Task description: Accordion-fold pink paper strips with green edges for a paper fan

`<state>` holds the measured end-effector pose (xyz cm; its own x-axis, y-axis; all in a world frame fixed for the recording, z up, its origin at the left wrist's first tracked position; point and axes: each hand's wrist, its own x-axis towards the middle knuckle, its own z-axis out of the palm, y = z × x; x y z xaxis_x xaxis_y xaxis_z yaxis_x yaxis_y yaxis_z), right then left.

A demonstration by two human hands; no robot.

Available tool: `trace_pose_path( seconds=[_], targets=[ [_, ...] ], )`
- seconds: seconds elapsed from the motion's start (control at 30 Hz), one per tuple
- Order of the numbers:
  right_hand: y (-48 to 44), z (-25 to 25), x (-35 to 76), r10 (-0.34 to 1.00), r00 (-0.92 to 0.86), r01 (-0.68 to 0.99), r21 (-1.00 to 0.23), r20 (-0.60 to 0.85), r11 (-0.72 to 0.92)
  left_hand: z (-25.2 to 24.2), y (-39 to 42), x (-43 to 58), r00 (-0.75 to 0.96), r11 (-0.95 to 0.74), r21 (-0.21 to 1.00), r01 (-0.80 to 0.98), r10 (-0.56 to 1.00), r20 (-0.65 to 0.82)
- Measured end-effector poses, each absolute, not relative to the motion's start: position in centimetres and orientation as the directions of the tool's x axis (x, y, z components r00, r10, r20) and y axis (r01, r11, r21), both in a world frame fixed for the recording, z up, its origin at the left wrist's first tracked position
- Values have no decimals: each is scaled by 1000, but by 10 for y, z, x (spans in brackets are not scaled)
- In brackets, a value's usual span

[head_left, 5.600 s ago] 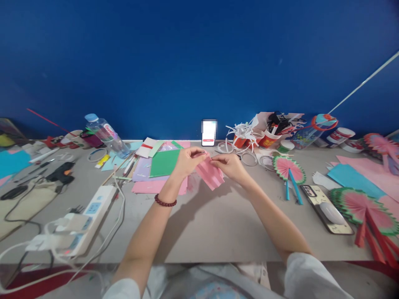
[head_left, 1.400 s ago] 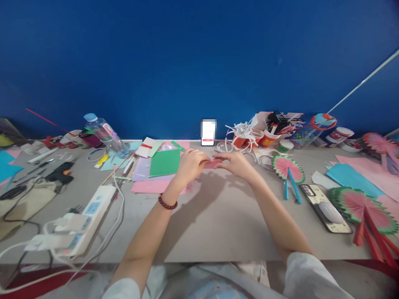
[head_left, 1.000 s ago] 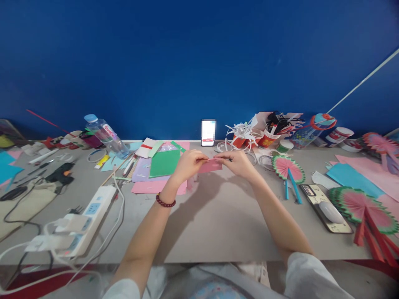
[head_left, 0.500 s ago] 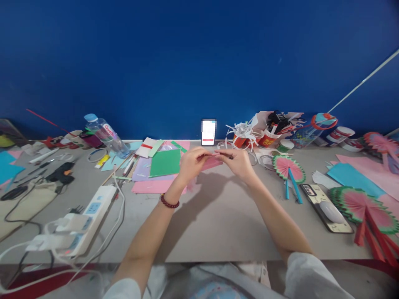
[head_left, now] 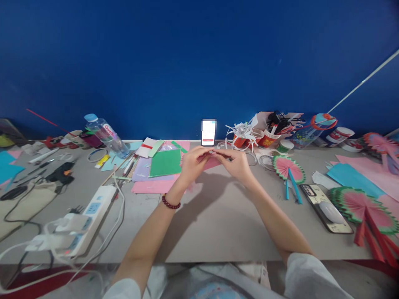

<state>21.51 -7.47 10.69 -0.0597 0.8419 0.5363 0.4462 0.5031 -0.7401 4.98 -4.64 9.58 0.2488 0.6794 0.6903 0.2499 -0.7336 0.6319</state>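
Both my hands are raised above the grey table and meet at a folded strip of pink paper. My left hand, with a dark red bead bracelet on its wrist, pinches the strip's left end. My right hand pinches the right end from above. The paper is pleated and pressed nearly flat, so most of it is hidden between my fingers.
Sheets of green, pink and lilac paper lie behind my left hand. A phone stands against the blue wall. Finished paper fans and a phone case lie right; a power strip, glue gun and bottle lie left.
The pink paper hung open as a pleated sheet earlier; now it is gathered into a narrow strip. My hands have drawn closer together and risen slightly.
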Motion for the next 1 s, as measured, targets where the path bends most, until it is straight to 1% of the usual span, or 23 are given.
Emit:
trace_pose_path(
  seconds=[0.1,0.2,0.33,0.43,0.53,0.63,0.77,0.9,1.0],
  targets=[
    [-72,105,218,871,-50,378,-798,488,469,98,-46,49,209,-729,638,250,684,699],
    [-71,105,219,876,-28,375,-807,481,455,100,-49,49,197,-702,648,297,708,678],
    [-76,110,217,857,-7,449,-764,516,464,103,-54,50,224,-705,600,377,698,680],
    [-78,114,215,828,-22,493,-714,560,496,104,-55,50,254,-740,557,378,661,706],
    [-79,115,216,818,-44,481,-705,574,520,105,-55,49,248,-761,538,362,635,732],
    [-76,114,219,841,-62,424,-748,538,510,105,-54,48,216,-772,544,329,622,753],
    [-75,116,224,862,-101,354,-792,497,498,103,-52,49,169,-771,596,223,633,756],
    [-78,121,223,854,-134,351,-782,502,515,98,-47,48,139,-761,638,118,649,748],
    [-82,124,220,837,-148,384,-749,527,540,96,-45,47,165,-735,675,60,674,720]
  ],
)
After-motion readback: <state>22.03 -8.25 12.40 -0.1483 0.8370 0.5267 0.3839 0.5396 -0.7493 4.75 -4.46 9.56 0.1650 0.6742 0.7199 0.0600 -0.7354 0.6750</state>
